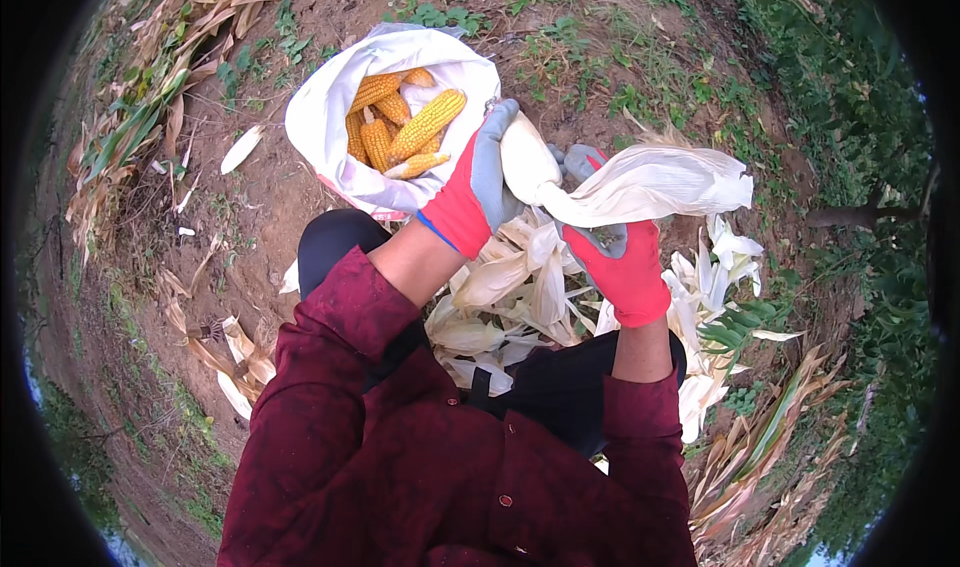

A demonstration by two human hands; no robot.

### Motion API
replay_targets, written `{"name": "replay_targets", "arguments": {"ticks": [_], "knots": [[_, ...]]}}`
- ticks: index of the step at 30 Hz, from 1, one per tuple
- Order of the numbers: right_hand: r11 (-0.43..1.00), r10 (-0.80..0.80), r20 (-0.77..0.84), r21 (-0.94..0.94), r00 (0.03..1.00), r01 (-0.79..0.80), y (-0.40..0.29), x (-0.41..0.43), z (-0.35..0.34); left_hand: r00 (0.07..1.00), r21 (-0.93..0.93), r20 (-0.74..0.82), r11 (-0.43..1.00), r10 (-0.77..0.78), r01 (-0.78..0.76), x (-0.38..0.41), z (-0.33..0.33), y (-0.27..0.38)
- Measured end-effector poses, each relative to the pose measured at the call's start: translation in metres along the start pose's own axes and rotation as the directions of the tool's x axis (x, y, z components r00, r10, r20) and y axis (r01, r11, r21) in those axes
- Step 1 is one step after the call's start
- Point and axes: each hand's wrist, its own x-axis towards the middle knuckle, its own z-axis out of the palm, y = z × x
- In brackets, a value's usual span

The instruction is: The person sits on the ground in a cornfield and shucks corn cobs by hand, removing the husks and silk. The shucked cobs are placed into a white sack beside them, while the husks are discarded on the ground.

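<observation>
My left hand [480, 184], in a red and grey work glove, grips an ear of corn [527, 154] still wrapped in pale husk. Beside it, my right hand [619, 267], gloved alike, has its fingers around the husk's narrowed end, from which a loose husk leaf [667, 184] flares out to the right. Part of the right fingers is hidden behind that leaf. Just left of my left hand stands an open white woven sack [319, 109] with its rim rolled outward. Several bare yellow corn cobs [427, 125] lie inside it.
A heap of stripped husks [517, 289] lies between and beside my knees. Dry corn stalks [150, 101] lie on the soil at upper left, and more stalks [757, 447] at lower right. One pale husk piece [242, 150] rests left of the sack. Green plants [847, 101] border the right side.
</observation>
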Motion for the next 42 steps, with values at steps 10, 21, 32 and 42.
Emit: {"name": "replay_targets", "arguments": {"ticks": [10,21,32,42], "knots": [[0.987,-0.142,0.01,-0.078,0.99,0.143,0.003,0.0,-0.003,0.995,0.255,-0.073,0.966,0.069,-0.048,-0.014,0.008,-0.001],[0.981,0.087,0.047,-0.178,0.995,-0.078,0.003,-0.006,-0.016,0.993,0.215,-0.097,0.972,-0.071,0.09,-0.015,0.002,-0.02],[0.636,0.628,-0.255,0.713,0.736,-0.296,-0.008,0.018,0.014,0.999,0.105,0.0,0.993,-0.054,0.054,-0.016,0.021,-0.013],[-0.101,0.119,0.231,0.97,0.965,-0.22,0.006,0.008,0.015,0.961,0.217,0.083,0.946,-0.265,0.242,-0.041,0.025,-0.015]]}}
